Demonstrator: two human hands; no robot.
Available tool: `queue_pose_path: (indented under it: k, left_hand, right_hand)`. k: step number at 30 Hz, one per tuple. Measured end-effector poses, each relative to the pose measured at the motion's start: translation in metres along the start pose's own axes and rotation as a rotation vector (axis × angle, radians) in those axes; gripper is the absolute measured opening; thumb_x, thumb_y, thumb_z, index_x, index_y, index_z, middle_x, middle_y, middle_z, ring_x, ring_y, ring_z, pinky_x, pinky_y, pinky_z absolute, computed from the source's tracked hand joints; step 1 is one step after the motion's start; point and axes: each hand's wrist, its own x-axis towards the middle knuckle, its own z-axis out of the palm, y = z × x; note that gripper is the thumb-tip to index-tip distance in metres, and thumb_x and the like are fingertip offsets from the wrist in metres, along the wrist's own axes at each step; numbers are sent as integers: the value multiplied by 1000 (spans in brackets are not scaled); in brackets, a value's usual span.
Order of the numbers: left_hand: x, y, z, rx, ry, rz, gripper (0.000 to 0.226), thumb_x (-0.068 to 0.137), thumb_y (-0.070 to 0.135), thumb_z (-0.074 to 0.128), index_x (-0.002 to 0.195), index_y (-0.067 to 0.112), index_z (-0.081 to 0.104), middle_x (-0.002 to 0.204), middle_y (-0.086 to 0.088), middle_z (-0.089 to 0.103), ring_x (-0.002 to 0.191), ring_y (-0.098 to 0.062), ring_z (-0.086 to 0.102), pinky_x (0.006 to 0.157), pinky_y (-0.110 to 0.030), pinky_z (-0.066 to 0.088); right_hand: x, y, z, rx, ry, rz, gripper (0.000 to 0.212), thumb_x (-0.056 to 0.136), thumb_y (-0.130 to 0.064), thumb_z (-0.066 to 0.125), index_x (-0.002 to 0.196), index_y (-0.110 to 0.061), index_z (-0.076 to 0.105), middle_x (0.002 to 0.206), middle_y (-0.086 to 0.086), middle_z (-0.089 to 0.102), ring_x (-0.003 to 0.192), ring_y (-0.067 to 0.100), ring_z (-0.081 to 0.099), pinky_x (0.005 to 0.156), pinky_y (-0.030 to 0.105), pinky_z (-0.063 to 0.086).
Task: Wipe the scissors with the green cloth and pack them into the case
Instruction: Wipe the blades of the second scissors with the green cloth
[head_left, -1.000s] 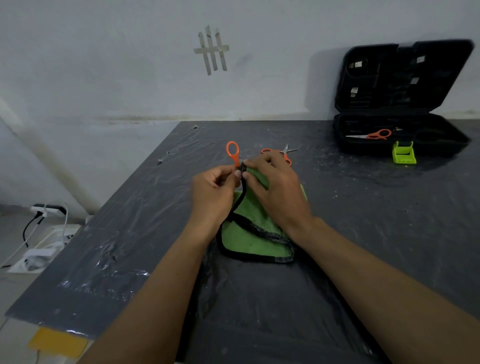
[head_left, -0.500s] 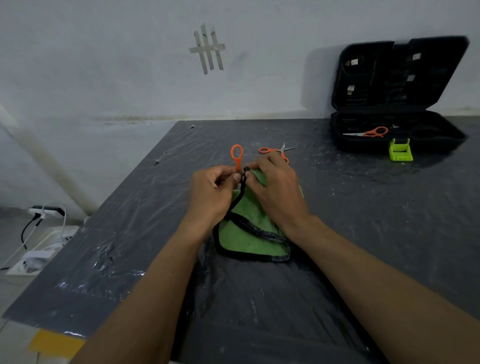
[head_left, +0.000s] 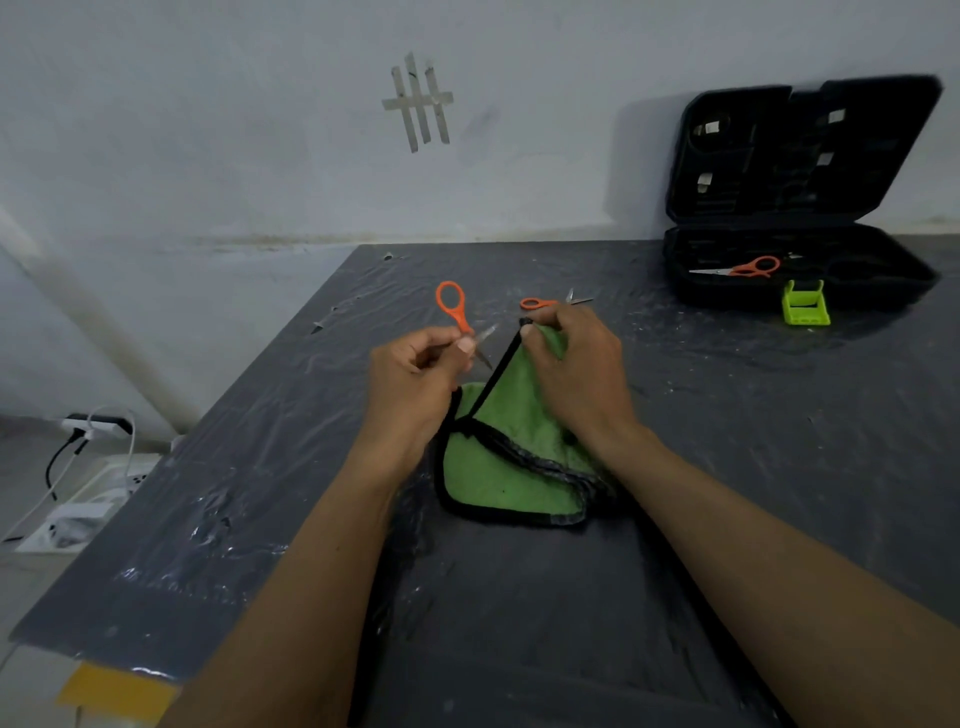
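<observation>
Head view: the left hand (head_left: 415, 374) pinches the orange scissors (head_left: 452, 306), loop upward and blade tip just clear of the green cloth (head_left: 498, 478). The right hand (head_left: 576, 364) pinches the cloth's raised corner; the rest lies on the table (head_left: 779, 441). A second pair (head_left: 535, 303) lies behind the right hand, and a third pair (head_left: 748, 267) sits in the open black case (head_left: 800, 156).

Fuzzy green cloth with black stitched hem (head_left: 498, 478); glossy orange plastic-handled scissors (head_left: 457, 317), blades probably bare metal; crinkled shiny plastic-sheeted grey table (head_left: 779, 441).
</observation>
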Motion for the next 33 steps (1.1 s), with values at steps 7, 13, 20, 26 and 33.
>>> queue_pose_path:
  k: [7, 13, 20, 26, 33]
  left_hand:
    - [2, -4, 0, -109, 22, -59, 11, 91, 12, 60, 90, 22, 66, 88, 5, 68, 82, -5, 66, 64, -24, 54]
    - [-4, -4, 10, -47, -3, 50, 9, 91, 14, 60, 94, 13, 69, 90, -1, 71, 77, -4, 65, 64, -15, 49]
    - [-4, -6, 14, -132, 50, 25, 13, 90, 10, 61, 86, 22, 67, 83, 3, 70, 76, -1, 66, 61, -15, 49]
    - [-4, -7, 15, -161, 56, 1, 8, 89, 11, 62, 88, 16, 68, 88, 6, 70, 76, -6, 65, 66, -21, 52]
    - [-5, -8, 18, -191, 49, -11, 8, 89, 10, 61, 91, 15, 68, 84, 4, 69, 77, -7, 63, 68, -19, 52]
  right_hand:
    - [3, -8, -7, 333, -41, 181, 14, 90, -31, 63, 97, -22, 55, 90, 0, 68, 82, 9, 62, 68, 22, 43]
    - [-5, -14, 3, 377, -141, 51, 2, 92, -16, 61, 91, -15, 62, 86, -9, 64, 82, 3, 60, 74, 14, 45]
    - [-7, -13, 4, 308, -58, 52, 4, 92, -18, 61, 91, -18, 64, 87, -12, 65, 85, 2, 61, 77, 14, 46]
    - [-8, -14, 4, 313, -62, 51, 11, 95, -21, 57, 94, -16, 67, 86, -14, 64, 81, -4, 58, 74, 11, 44]
    - [-8, -14, 5, 368, -127, 68, 15, 88, -17, 67, 104, -16, 66, 98, -11, 66, 91, -4, 61, 82, 10, 46]
